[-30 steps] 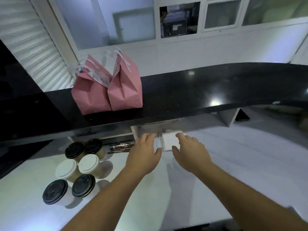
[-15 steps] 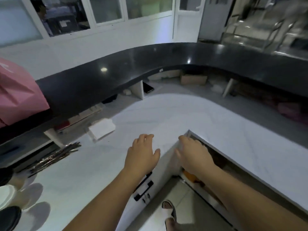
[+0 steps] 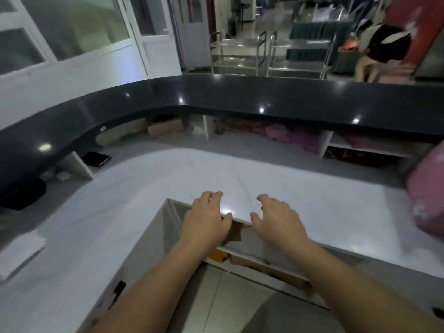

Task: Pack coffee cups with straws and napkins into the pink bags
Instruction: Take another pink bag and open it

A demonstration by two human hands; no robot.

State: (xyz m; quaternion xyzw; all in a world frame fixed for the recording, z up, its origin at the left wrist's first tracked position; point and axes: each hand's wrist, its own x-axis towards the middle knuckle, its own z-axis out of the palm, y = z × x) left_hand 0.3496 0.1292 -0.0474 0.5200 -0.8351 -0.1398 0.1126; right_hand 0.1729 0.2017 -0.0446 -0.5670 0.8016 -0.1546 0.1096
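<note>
Room: a curved black counter ledge [image 3: 240, 94] runs above a white worktop [image 3: 149, 188], with steel trolleys [image 3: 269, 54] behind it.
Napkins: a white stack [image 3: 19, 253] lies on the worktop, well to the left of the fingers.
Left hand: the left hand [image 3: 204, 224] hovers palm down over the worktop's inner edge, its fingers [image 3: 211, 197] loosely apart, gripping nothing.
Right hand: the right hand [image 3: 278, 222] is just beside it, fingers spread and bent, empty.
Pink bag: a pink bag [image 3: 430, 195] sits on the worktop, far right of the fingers.
Cups: out of view.
</note>
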